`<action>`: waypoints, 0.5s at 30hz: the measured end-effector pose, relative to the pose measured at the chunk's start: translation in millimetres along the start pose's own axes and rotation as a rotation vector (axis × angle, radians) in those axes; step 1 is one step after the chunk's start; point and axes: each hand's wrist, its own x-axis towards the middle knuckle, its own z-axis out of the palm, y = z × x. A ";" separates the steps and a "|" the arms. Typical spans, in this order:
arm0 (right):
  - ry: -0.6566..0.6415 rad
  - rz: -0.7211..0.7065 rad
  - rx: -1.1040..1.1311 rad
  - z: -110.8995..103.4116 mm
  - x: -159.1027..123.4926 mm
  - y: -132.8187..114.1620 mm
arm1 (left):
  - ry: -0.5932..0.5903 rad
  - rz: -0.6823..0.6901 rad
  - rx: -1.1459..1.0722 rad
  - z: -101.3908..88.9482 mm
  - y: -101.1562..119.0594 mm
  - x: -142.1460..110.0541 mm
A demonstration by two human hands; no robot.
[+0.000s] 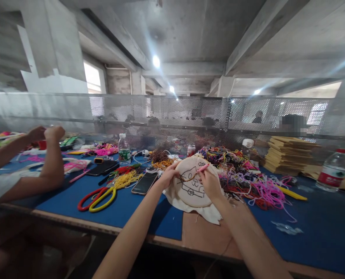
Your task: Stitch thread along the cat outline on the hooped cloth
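Note:
I hold a round embroidery hoop [190,193] with cream cloth and a dark outline drawing, tilted up off the blue table [149,217]. My left hand [168,176] grips the hoop's left edge, fingers curled round the rim. My right hand [210,182] pinches a pink punch needle tool [202,168] whose tip rests on the cloth near the upper middle. Loose cloth hangs below the hoop.
A smartphone [145,183], yellow yarn [126,180] and red and yellow scissors [98,197] lie left of the hoop. Tangled coloured thread [248,182] is heaped on the right, with stacked cardboard [288,155] and a water bottle [333,170]. Another person's arms [44,155] work at far left.

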 end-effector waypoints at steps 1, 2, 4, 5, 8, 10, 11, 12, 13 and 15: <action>-0.005 0.028 0.015 0.7 0.1 1.0 | -0.004 0.001 0.000 0.2 0.4 -0.3; -0.009 0.050 0.028 1.2 0.2 1.8 | -0.008 0.002 0.000 0.5 0.8 -0.5; -0.020 0.078 0.057 1.5 -0.2 2.9 | -0.011 0.001 -0.003 1.2 1.8 -1.2; -0.022 0.086 0.076 1.3 -0.5 3.1 | -0.011 -0.003 -0.006 1.5 2.3 -1.5; -0.005 0.097 0.141 0.2 -1.6 2.6 | -0.016 -0.014 -0.015 2.2 3.6 -2.5; 0.003 0.105 0.167 0.0 -2.1 2.8 | -0.019 -0.004 -0.017 2.0 3.5 -2.7; 0.005 0.108 0.171 0.2 -2.2 3.3 | -0.019 0.002 -0.017 1.7 3.0 -2.5; 0.008 0.107 0.171 0.6 -2.2 4.2 | -0.020 0.005 -0.016 1.2 2.3 -2.2; 0.013 0.104 0.167 1.2 -2.1 5.3 | -0.019 0.006 -0.013 0.5 1.3 -1.7; 0.027 0.093 0.160 2.6 -2.0 7.7 | -0.024 0.001 -0.009 -0.8 -0.9 -0.6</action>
